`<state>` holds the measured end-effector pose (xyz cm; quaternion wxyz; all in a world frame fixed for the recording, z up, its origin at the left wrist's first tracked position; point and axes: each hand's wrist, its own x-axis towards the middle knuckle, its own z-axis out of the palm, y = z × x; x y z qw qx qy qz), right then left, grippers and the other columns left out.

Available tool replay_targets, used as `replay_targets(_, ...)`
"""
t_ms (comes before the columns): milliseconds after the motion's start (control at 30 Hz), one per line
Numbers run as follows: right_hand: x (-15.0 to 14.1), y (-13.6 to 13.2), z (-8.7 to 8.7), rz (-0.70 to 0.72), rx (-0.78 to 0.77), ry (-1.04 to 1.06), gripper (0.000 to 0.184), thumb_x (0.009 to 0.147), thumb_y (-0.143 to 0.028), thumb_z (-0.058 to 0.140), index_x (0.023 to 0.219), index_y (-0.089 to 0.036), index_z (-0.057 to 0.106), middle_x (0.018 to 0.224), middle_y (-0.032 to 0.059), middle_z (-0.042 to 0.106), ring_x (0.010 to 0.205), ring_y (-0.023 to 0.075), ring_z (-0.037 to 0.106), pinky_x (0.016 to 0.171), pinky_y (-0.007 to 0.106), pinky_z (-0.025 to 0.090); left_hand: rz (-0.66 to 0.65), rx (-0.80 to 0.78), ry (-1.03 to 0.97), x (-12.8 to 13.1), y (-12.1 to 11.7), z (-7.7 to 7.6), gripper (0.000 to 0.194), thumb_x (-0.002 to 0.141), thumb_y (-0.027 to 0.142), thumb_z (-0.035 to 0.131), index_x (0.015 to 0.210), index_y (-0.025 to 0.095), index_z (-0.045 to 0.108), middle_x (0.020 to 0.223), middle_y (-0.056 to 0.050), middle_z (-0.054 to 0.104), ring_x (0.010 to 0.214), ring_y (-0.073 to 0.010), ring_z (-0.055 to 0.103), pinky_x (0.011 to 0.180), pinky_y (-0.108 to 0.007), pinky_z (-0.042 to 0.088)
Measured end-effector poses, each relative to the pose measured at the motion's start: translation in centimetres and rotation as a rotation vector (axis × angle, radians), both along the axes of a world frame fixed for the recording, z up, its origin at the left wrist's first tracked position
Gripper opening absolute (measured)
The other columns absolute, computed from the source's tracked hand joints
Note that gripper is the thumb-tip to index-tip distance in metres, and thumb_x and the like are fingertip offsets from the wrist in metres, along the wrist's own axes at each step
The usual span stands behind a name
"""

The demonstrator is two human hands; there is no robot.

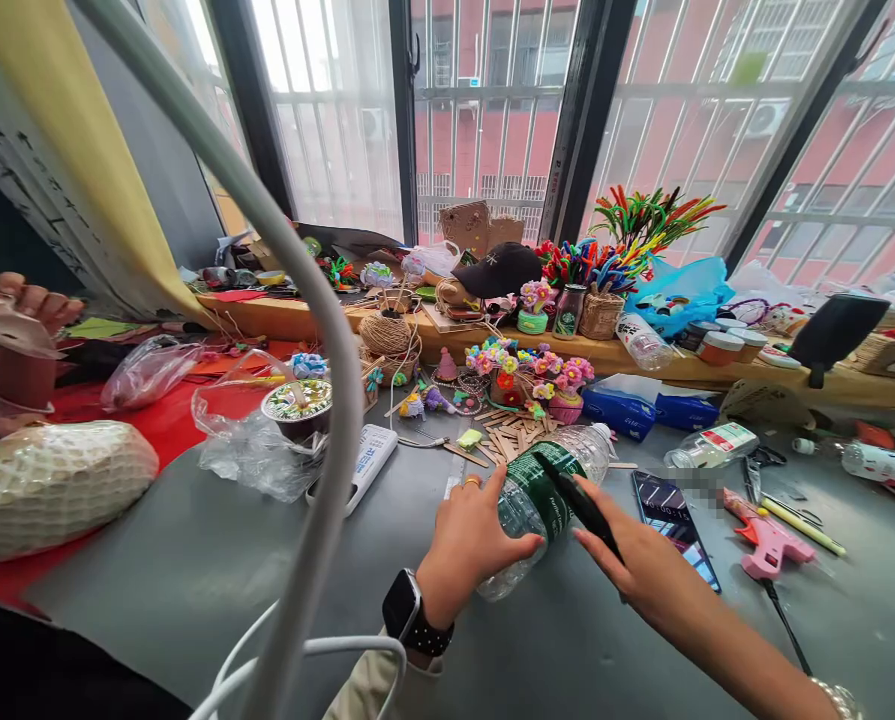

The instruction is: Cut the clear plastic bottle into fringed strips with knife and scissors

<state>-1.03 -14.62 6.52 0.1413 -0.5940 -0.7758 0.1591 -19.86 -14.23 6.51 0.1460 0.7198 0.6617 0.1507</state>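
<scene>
Clear plastic bottle [537,490] with green label, lying on its side at the middle of a grey table [552,650], white cap end pointing away and to the right, base toward the near edge. Left hand [477,530], ring on one finger, clamped over the base half of the bottle, thumb and fingers spread. Dark smartwatch [409,610] on the same wrist. Right hand [631,560], near the left but apart from it, closed round a slim black tool [589,515], tip at the green label; whether through the plastic, cannot tell. Right of the hands: phone [676,530] lying face up, pink glue gun [773,545], yellow pen [803,525], scissors [753,475], smaller bottle [712,446] on its side. Just beyond the bottle: loose flat wooden sticks [518,435], pink craft flowers [567,370], blue tissue packs [619,410]. To the left: white power strip [372,462], crumpled clear bag [259,465], round tub with patterned lid [297,403]. On the wooden ledge behind: black cap [501,268], bright pipe cleaners [589,265]. At far left: another person's hand [38,305], partly covered by pale material.
</scene>
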Motion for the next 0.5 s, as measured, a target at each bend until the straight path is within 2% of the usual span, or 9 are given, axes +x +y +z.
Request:
replay_targets(67, 0.0, 0.4, -0.3, -0.037, 0.046, 0.122, 0.06, 0.08, -0.048, 0.04, 0.13, -0.017, 0.031, 0.096, 0.0089, 0.066, 0.084, 0.0239, 0.063, 0.071, 0.032, 0.047, 0.0, 0.011, 0.004, 0.2, -0.2, 0.0, 0.082, 0.059, 0.056, 0.058, 0.129, 0.022, 0.035, 0.105, -0.013, 0.056, 0.096, -0.0329, 0.052, 0.08, -0.043, 0.041)
replay_targets(167, -0.7, 1.2, -0.3, -0.052, 0.061, 0.223, 0.066, 0.076, -0.053, 0.044, 0.127, -0.013, 0.032, 0.091, 0.0088, 0.065, 0.079, 0.0228, 0.062, 0.073, 0.033, 0.046, 0.009, 0.027, 0.021, 0.5, -0.4, -0.1, 0.082, 0.059, 0.055, 0.059, 0.129, 0.021, 0.035, 0.108, -0.014, 0.054, 0.097, -0.0333, 0.052, 0.081, -0.043, 0.041)
replay_targets(233, -1.3, 1.5, -0.2, -0.051, 0.04, 0.267, 0.06, 0.078, -0.053, 0.041, 0.123, -0.013, 0.036, 0.086, 0.0073, 0.065, 0.074, 0.0219, 0.063, 0.071, 0.033, 0.047, 0.014, 0.033, 0.025, 0.5, -0.4, -0.1, 0.082, 0.059, 0.055, 0.059, 0.129, 0.02, 0.035, 0.109, -0.014, 0.054, 0.098, -0.0333, 0.052, 0.081, -0.042, 0.041)
replay_targets(300, -1.5, 1.6, -0.1, -0.06, -0.011, 0.317, 0.055, 0.081, -0.052, 0.034, 0.12, -0.013, 0.037, 0.07, 0.0024, 0.063, 0.061, 0.0199, 0.062, 0.065, 0.031, 0.047, 0.016, 0.032, 0.022, 0.2, -0.3, -0.2, 0.082, 0.059, 0.056, 0.058, 0.128, 0.018, 0.035, 0.109, -0.014, 0.055, 0.098, -0.0328, 0.052, 0.081, -0.041, 0.041)
replay_targets(400, -1.0, 1.5, -0.1, -0.091, -0.084, 0.39, 0.046, 0.083, -0.051, 0.027, 0.111, -0.017, 0.04, 0.047, -0.0073, 0.049, 0.041, 0.0164, 0.055, 0.051, 0.027, 0.045, 0.006, 0.026, 0.01, -0.2, -0.1, -0.2, 0.081, 0.061, 0.059, 0.055, 0.128, 0.018, 0.036, 0.104, -0.014, 0.057, 0.096, -0.0322, 0.053, 0.079, -0.04, 0.042)
replay_targets(500, 0.0, 1.4, -0.3, -0.073, -0.153, 0.394, 0.037, 0.083, -0.05, 0.025, 0.097, -0.021, 0.044, 0.043, -0.0091, 0.044, 0.034, 0.0142, 0.05, 0.04, 0.024, 0.041, 0.008, 0.011, 0.003, -0.2, 0.0, -0.1, 0.081, 0.061, 0.061, 0.055, 0.128, 0.019, 0.036, 0.103, -0.014, 0.058, 0.096, -0.0335, 0.053, 0.077, -0.041, 0.042)
